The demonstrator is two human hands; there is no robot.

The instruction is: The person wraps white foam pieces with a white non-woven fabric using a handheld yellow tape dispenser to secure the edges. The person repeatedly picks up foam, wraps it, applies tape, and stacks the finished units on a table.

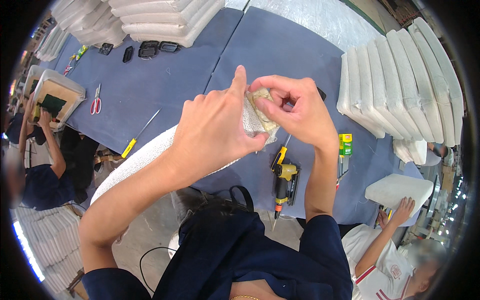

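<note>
A long white fabric-covered cushion [145, 157] runs under my left forearm toward the middle of the table, and its end shows a yellowish, rough face [261, 102]. My left hand [215, 122] spans the cushion near that end, index finger stretched forward and thumb on the near edge; its other fingers are partly hidden. At the end face, my right hand [295, 105] has its thumb pressed on the yellowish material with the forefinger curled round it. Close to my right forearm lie an olive-and-black staple gun [285, 182] and a yellow-handled screwdriver [280, 156].
The blue-grey table [175, 90] holds red-handled scissors [96, 101], another yellow screwdriver [137, 137], black plastic parts [150, 49] and a green-yellow box [345, 145]. White cushions [400, 85] stand stacked at right, more [165, 20] at far left. Co-workers [42, 175] work on both sides.
</note>
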